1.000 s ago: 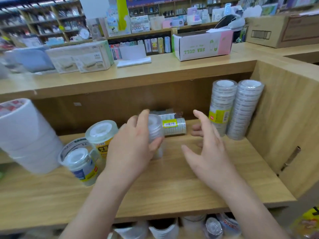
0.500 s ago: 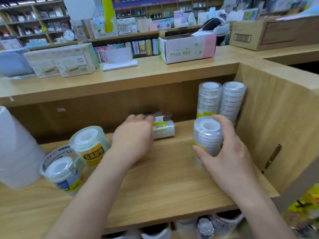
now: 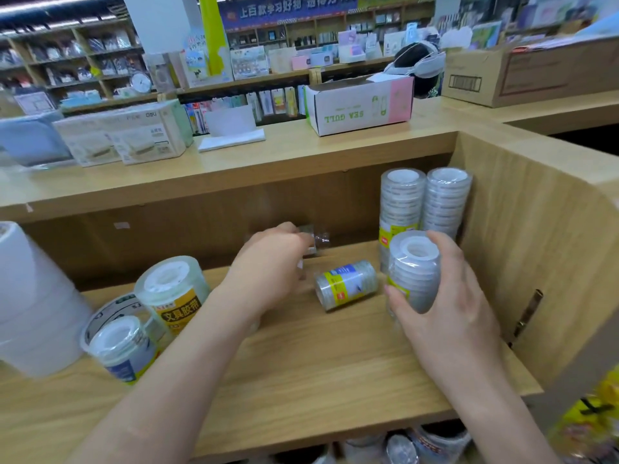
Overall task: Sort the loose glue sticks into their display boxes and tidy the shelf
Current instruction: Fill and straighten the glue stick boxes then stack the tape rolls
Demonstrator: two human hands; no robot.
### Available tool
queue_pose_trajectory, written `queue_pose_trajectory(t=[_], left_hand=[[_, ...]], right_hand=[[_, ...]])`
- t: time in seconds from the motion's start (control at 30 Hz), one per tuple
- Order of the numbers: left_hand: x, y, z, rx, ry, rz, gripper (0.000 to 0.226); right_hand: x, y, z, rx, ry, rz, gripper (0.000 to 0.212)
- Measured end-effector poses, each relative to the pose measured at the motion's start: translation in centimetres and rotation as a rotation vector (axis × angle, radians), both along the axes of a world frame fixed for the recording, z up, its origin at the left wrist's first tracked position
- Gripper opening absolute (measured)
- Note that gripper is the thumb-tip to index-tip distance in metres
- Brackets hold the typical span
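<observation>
Shrink-wrap film is making the tape stack (image 3: 413,272) light, stiff but slippery, so your right hand (image 3: 449,316) is wrapping its middle, holding it upright before the tall stacks (image 3: 398,202). Farther in, the lying pack (image 3: 346,284) is now sitting free, no longer under your left hand (image 3: 268,266), which is reaching a clear packet (image 3: 320,237); its grip I cannot tell.

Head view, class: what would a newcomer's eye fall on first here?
The right hand grips an upright stack of clear tape rolls at right, before two taller stacks. Between the hands, another stack lies on its side; the left hand reaches toward the back.
</observation>
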State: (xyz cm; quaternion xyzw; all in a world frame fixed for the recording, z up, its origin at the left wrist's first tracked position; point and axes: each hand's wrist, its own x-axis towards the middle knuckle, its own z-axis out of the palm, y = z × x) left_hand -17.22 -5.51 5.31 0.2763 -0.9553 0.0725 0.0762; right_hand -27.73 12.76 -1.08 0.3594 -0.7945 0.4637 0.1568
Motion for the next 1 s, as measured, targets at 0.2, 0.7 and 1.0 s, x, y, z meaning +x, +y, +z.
queue_pose_trajectory(t=[0.2,0.7,1.0], left_hand=[[0.8,2.1,0.0,0.116,0.096,-0.161,0.041],[-1.8,4.9,-0.6,0.334,0.386,-0.090,0.048],[-5.6,3.0,-1.5,0.436,0.368,0.001,0.062]], right_hand=[[-0.1,-0.2,-0.4,-0.001,0.074,-0.054,0.068],[-0.5,0.9,-0.2,-0.051,0.123,-0.152,0.064],[-0.6,1.0,-0.5,0.043,0.349,-0.260,0.057]])
